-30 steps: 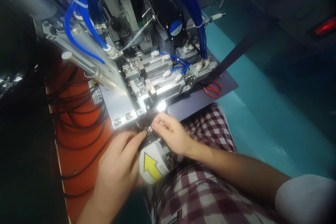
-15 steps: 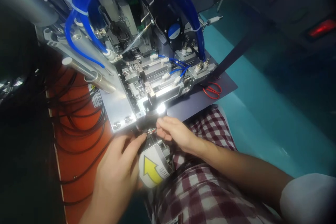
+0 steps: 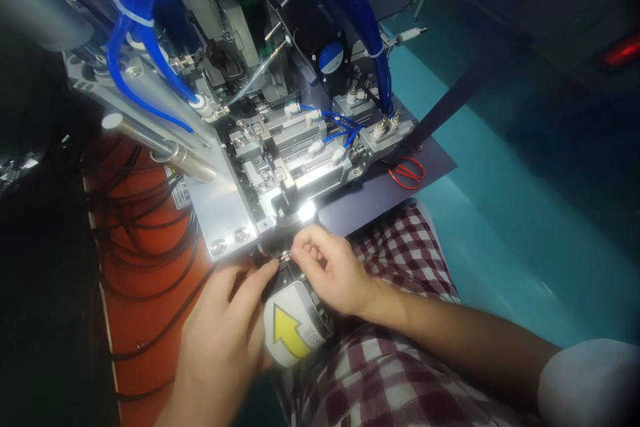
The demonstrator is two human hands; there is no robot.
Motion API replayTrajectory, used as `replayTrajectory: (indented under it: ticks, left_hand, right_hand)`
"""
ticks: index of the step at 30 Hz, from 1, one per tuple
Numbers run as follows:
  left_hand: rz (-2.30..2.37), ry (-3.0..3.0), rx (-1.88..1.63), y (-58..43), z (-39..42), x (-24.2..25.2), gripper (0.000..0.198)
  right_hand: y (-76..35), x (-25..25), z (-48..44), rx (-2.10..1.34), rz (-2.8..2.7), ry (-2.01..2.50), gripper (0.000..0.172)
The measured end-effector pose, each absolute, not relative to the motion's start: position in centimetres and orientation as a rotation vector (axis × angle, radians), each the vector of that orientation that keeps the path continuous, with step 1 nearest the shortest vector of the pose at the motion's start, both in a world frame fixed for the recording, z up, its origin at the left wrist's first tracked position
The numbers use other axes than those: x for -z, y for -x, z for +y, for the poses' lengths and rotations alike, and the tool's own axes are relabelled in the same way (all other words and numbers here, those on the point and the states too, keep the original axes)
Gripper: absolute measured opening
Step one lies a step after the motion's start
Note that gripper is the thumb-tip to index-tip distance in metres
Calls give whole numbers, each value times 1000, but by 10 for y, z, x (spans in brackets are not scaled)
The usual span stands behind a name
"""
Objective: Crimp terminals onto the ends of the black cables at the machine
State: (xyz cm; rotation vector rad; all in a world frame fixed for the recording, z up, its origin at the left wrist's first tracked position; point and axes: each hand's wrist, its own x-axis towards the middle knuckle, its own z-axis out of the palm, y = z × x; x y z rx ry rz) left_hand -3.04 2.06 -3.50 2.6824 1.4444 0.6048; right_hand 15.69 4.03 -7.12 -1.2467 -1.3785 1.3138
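Just below the machine's front edge, a small pale part (image 3: 285, 255), perhaps a wire connector, sits between my two hands. My left hand (image 3: 220, 327) reaches in from the lower left, its thumb and finger closed at the near end of this part. On the other side my right hand (image 3: 335, 273) is curled, with thumb and fingertips pinched right beside the part. Whatever these right fingers hold is hidden by the hand. Under both hands is a white rounded cover (image 3: 290, 327) bearing a yellow arrow and handwritten marks.
Metal slides with air fittings (image 3: 320, 147) fill the machine, beneath thick blue tubing (image 3: 370, 20). A silver plate (image 3: 220, 213) juts out at left, near black cables (image 3: 135, 287) over an orange surface. Red handle-like loops (image 3: 407, 173) lie on the dark plate (image 3: 360, 203).
My right hand has turned and moved down and slightly left, closer to the small part. Thin coloured wire seen beside its fingers before is now mostly covered. My left hand stays nearly in place.
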Motion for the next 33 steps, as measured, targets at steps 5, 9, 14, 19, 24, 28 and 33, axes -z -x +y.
replayTrajectory:
  ticks: [5, 9, 14, 19, 24, 28, 33]
  left_hand:
    - [1455, -2655, -622, 31, 19, 36, 26]
    - [1465, -2670, -606, 31, 18, 36, 27]
    - [1485, -2714, -575, 30, 20, 36, 27]
    - [1473, -2608, -635, 27, 23, 33, 27]
    - [1691, -2266, -589, 53, -1, 27, 18]
    - [1755, -2190, -622, 85, -28, 25, 15]
    - [1608, -2440, -645, 108, -18, 26, 21]
  right_hand:
    - [-156, 72, 42, -1539, -1266, 1295, 23]
    - [-153, 69, 39, -1384, -1306, 1303, 19]
    - [-151, 65, 43, -1456, -1248, 1305, 17]
    - [-151, 67, 48, -1639, -1103, 1259, 21]
    - [-152, 69, 48, -1604, -1159, 1255, 25]
    - [-153, 69, 48, -1594, -1196, 1227, 25]
    - [-154, 66, 49, -1534, -1247, 1236, 23]
